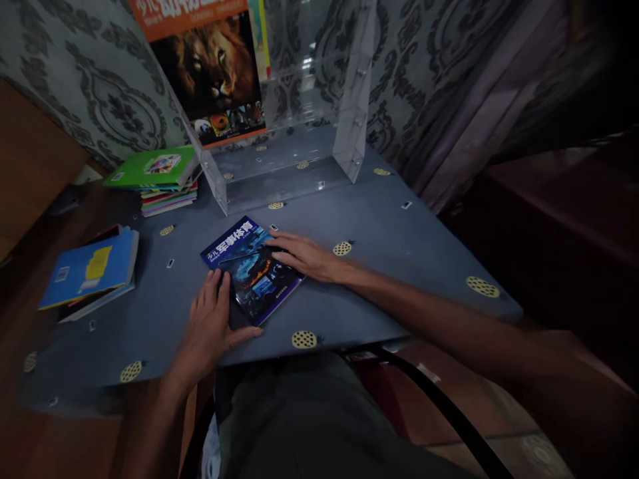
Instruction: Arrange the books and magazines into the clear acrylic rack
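Note:
A dark blue book with white Chinese lettering lies tilted on the table, its cover facing up. My left hand rests at its left edge, fingers stretched along the side and thumb spread towards the bottom corner. Across the book's right side lies my right hand, its fingers extended flat over the cover. Neither hand is closed around anything. Behind the book stands a clear acrylic rack, holding an orange-and-black book with a lion on its cover, upright at the rack's left.
A stack of books with a green one on top sits left of the rack. Nearer on the left lies a smaller pile under a blue book. The grey-blue tablecloth has pineapple prints. A patterned curtain hangs behind.

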Demonstrator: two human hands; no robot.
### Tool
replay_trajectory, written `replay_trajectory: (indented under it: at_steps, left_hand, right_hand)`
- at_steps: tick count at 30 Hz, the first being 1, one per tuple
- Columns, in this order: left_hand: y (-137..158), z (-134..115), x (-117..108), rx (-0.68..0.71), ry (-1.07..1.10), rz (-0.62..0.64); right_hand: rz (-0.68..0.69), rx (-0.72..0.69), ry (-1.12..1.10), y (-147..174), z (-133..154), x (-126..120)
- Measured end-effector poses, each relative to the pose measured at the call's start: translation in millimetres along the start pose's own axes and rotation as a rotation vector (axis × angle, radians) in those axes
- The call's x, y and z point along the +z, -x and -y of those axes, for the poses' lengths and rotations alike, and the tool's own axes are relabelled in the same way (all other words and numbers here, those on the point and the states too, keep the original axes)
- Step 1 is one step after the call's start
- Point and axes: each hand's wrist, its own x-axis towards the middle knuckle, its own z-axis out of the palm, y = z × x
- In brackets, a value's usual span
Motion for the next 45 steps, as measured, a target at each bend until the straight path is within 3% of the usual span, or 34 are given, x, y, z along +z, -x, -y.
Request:
replay_trajectory:
  at_steps: [6,11,15,18,31,37,40,43,45]
  left_hand:
    - [-7.1,4.9,-10.7,-0.003,-0.017,0.010]
    - [-38.4,-24.1,-17.6,0.071,0.053,-0.035]
    - [-62.5,-58.1,-6.7,0.250,0.119,0.019]
    - [-68.7,-71.6,1.2,0.302,0.105,0.071]
    - [-64.6,-77.7,0.4,0.290,0.112,0.063]
    - [-58.4,-80.8,-1.7,0.322,0.155,0.041]
    - [-48.1,-67.5,-1.4,0.206,0.228,-0.083]
    - [-33.0,-41.9,3.6,-0.122,0.320,-0.287]
    - [-23.4,-24.6,8.2,-0.286,0.369,-0.321]
  right_hand:
    - [-0.101,0.117,-0.399,-2.6,-0.4,-14.7]
    - [-0.153,0.236,-0.575,-2.5,-7.0,-16.5]
    - [-0.169,0.248,-0.593,-3.0,-8.6,-15.7]
    - [-0.168,0.263,-0.593,-3.0,-8.5,-16.7]
    - [-0.176,0.255,-0.591,-3.0,-12.1,-16.1]
    - [-0.166,0.205,-0.460,-0.5,-2.5,-17.8]
    - [-0.191,0.141,-0.224,3.3,7.4,-14.8]
    - [-0.177,0.055,-0.031,7.5,15.2,-7.1]
    - [-0.151,0.032,0.035,9.7,17.5,-0.6]
